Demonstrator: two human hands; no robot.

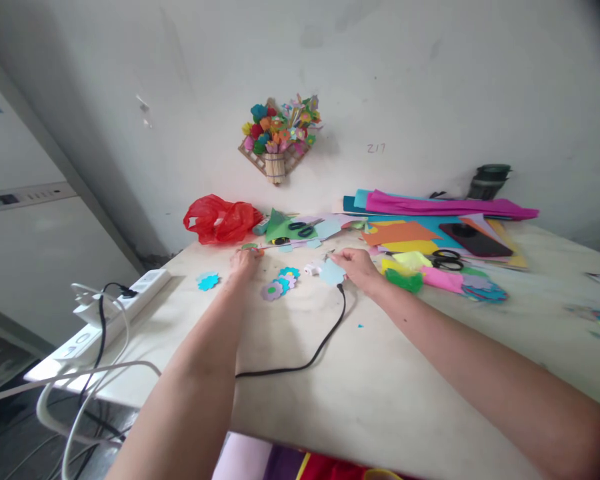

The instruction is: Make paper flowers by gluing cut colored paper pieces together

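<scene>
My left hand (pixel 246 262) reaches to the table with its fingers bent together beside a small green paper circle (pixel 250 246) and an orange scrap (pixel 261 252); what the fingertips hold is too small to make out. My right hand (pixel 359 265) is closed in a pinch on a pale blue paper piece (pixel 333 272). That piece partly covers a white glue gun (pixel 312 268), whose black cord (pixel 325 342) runs toward me. Between my hands lie several blue and lilac paper flowers (pixel 272 291). Left of my left wrist is a bright blue paper flower (pixel 209 281).
A white power strip (pixel 147 287) with cables lines the left edge. Along the back are a red plastic bag (pixel 220 219), black scissors (pixel 303 229), coloured sheets (pixel 400 233) and a phone (pixel 475 240). More scissors (pixel 447 259) and paper flowers (pixel 485 290) lie at right.
</scene>
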